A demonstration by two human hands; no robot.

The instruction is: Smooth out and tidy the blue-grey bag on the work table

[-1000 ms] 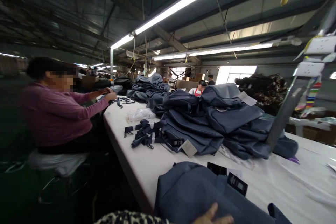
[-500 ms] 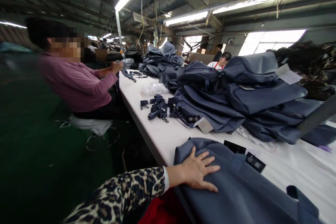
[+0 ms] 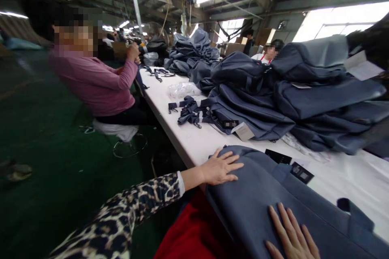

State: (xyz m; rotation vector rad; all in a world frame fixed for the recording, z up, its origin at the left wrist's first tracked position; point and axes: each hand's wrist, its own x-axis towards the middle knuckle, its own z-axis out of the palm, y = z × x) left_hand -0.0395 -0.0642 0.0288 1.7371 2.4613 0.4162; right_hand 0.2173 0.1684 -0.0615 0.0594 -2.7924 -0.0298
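Both hands open and flat, neither gripping. Left hand [image 3: 219, 168], in a leopard-print sleeve [image 3: 127, 206], lies palm down on the far fold of a blue-grey fabric bag [image 3: 258, 206], fingers spread. Right hand [image 3: 288, 230], cut off by the bottom of the view, lies palm down on the same bag. Flat palms seem to hold the cloth smooth against the worktop [image 3: 343, 182] without bunching it, hence no grip. Bag sits at the near edge of the worktop, appears to overhang it above a red cloth [image 3: 194, 226]. Black tags [image 3: 301, 173] lie just past the bag, on top of the worktop. Further along, stacks of folded bags [image 3: 322, 101] are heaped together, loose straps with clips [image 3: 188, 111] are grouped at their end, and a clear plastic bag [image 3: 184, 90] lies nearby. A co-worker in a pink top [image 3: 94, 85] sits along the same worktop
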